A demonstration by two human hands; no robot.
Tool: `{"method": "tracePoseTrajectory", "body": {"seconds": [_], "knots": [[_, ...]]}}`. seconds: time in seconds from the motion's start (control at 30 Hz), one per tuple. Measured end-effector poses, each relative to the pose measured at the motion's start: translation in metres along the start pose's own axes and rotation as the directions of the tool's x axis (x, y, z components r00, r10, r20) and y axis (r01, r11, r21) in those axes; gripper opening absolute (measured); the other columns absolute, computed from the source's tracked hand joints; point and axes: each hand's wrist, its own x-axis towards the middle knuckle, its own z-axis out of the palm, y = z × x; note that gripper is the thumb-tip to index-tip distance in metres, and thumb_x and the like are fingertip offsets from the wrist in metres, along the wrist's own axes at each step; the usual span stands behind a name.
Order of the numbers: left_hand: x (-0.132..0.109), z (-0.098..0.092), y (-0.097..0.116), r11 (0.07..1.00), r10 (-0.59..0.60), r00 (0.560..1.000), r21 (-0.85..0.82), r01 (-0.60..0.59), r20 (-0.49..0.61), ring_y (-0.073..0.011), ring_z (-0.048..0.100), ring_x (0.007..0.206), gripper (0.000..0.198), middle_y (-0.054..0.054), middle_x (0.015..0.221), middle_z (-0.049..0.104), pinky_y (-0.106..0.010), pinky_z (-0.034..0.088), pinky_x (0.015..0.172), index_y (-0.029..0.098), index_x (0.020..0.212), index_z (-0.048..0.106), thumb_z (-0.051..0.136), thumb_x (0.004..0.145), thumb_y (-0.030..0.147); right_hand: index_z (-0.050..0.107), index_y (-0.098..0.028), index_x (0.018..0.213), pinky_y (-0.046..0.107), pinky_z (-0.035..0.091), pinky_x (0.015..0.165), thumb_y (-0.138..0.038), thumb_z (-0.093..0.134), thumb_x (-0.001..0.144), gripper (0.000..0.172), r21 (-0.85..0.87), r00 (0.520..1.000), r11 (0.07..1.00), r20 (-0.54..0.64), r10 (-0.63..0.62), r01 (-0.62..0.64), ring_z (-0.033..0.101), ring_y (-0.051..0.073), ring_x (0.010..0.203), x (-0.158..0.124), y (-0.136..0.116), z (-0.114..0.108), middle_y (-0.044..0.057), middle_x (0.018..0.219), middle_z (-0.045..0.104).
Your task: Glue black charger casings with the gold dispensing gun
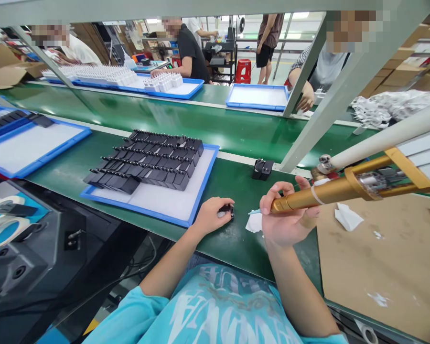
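My left hand (211,216) rests low over the green bench, its fingers closed on a small black adapter (226,209), of which only part shows. My right hand (284,229) is wrapped around the front end of a gold glue dispenser (317,196). A thin light-blue nozzle (254,211) sticks out of it toward the left hand, apart from the adapter. Beneath the nozzle lies a piece of white paper (253,223). Rows of black adapters (154,162) with prongs up stand on a blue-rimmed tray (186,220) left of my hands.
Two black adapters (262,169) stand by the bench's rear rail. Brown cardboard (376,258) with crumpled tissue (348,216) lies at right. Another blue tray (39,160) is at far left. A slanted metal post (329,100) rises ahead; co-workers sit beyond the green belt (186,119).
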Motion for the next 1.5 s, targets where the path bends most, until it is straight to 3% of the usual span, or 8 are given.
{"method": "tracePoseTrajectory", "body": {"seconds": [0.3, 0.77, 1.07, 1.17, 1.27, 1.37, 1.43, 1.5], "knots": [[-0.011, -0.016, 0.007, 0.96, 0.082, 0.983, 0.254, -0.122, 0.164, -0.0211, 0.058, 0.096, 0.037, -0.007, 0.112, 0.07, -0.037, 0.044, 0.084, 0.022, 0.132, 0.054, 0.045, 0.097, 0.031, 0.055, -0.029, 0.109, 0.025, 0.033, 0.039, -0.063, 0.047, 0.08, 0.046, -0.011, 1.0, 1.0, -0.025, 0.012, -0.012, 0.048, 0.008, 0.037, -0.001, 0.0, -0.006, -0.004, 0.078, 0.061], [-0.011, -0.007, 0.006, 0.982, 0.133, 0.976, 0.107, -0.153, 0.172, -0.0172, 0.062, 0.101, 0.024, -0.004, 0.119, 0.068, -0.035, 0.05, 0.093, 0.025, 0.107, 0.067, 0.045, 0.098, 0.027, 0.053, -0.028, 0.109, 0.026, 0.033, 0.04, -0.065, 0.045, 0.08, 0.047, -0.036, 1.0, 0.999, -0.023, 0.007, -0.008, 0.047, 0.008, 0.037, -0.001, -0.001, -0.007, -0.004, 0.077, 0.06], [-0.014, -0.007, 0.003, 0.868, 0.099, 0.938, 0.431, -0.244, 0.332, -0.021, 0.063, 0.091, 0.027, -0.008, 0.11, 0.063, -0.033, 0.052, 0.076, 0.023, 0.119, 0.058, 0.044, 0.098, 0.033, 0.055, -0.027, 0.107, 0.025, 0.032, 0.04, -0.064, 0.048, 0.08, 0.046, -0.007, 1.0, 1.0, -0.02, 0.009, -0.009, 0.048, 0.008, 0.038, -0.001, -0.002, -0.006, -0.004, 0.077, 0.061], [-0.014, -0.007, 0.003, 0.931, 0.054, 0.943, 0.325, -0.166, 0.329, -0.0215, 0.062, 0.093, 0.026, -0.008, 0.107, 0.062, -0.034, 0.051, 0.079, 0.023, 0.117, 0.057, 0.044, 0.097, 0.033, 0.055, -0.027, 0.108, 0.025, 0.032, 0.04, -0.063, 0.048, 0.08, 0.046, -0.007, 1.0, 1.0, -0.025, 0.006, -0.006, 0.048, 0.008, 0.038, -0.001, -0.002, -0.007, -0.004, 0.077, 0.061], [-0.016, -0.007, 0.003, 0.984, -0.131, 0.965, -0.09, 0.154, 0.227, -0.0209, 0.062, 0.093, 0.03, -0.006, 0.103, 0.061, -0.034, 0.051, 0.08, 0.024, 0.121, 0.051, 0.047, 0.095, 0.04, 0.054, -0.027, 0.109, 0.025, 0.033, 0.04, -0.063, 0.046, 0.08, 0.047, -0.021, 0.999, 1.0, -0.037, 0.0, -0.001, 0.048, 0.008, 0.037, 0.0, -0.002, -0.008, -0.003, 0.078, 0.061], [-0.017, -0.007, 0.005, 0.582, -0.398, 0.876, -0.664, 0.471, 0.272, -0.0174, 0.063, 0.068, 0.039, -0.002, 0.085, 0.058, -0.028, 0.05, 0.055, 0.024, 0.122, 0.044, 0.042, 0.094, 0.051, 0.052, -0.028, 0.11, 0.026, 0.032, 0.039, -0.064, 0.047, 0.08, 0.047, -0.037, 0.998, 0.999, -0.055, -0.003, 0.001, 0.047, 0.009, 0.036, 0.0, -0.003, -0.009, -0.002, 0.085, 0.064], [-0.017, -0.009, 0.009, 0.231, -0.439, 0.824, -0.842, 0.487, 0.357, -0.0152, 0.059, 0.056, 0.042, 0.0, 0.078, 0.056, -0.023, 0.042, 0.042, 0.023, 0.119, 0.045, 0.045, 0.091, 0.055, 0.052, -0.029, 0.112, 0.026, 0.031, 0.039, -0.063, 0.046, 0.08, 0.047, -0.048, 0.998, 0.999, -0.066, -0.012, 0.009, 0.048, 0.009, 0.036, 0.001, -0.003, -0.009, -0.001, 0.089, 0.065], [-0.016, -0.014, 0.012, 0.032, -0.438, 0.813, -0.897, 0.441, 0.384, -0.0136, 0.056, 0.052, 0.043, 0.0, 0.077, 0.056, -0.021, 0.036, 0.039, 0.023, 0.117, 0.047, 0.053, 0.087, 0.053, 0.052, -0.028, 0.113, 0.027, 0.032, 0.04, -0.062, 0.046, 0.081, 0.047, -0.061, 0.997, 0.998, -0.073, -0.022, 0.017, 0.048, 0.009, 0.037, 0.001, -0.003, -0.011, 0.0, 0.09, 0.065]]}}
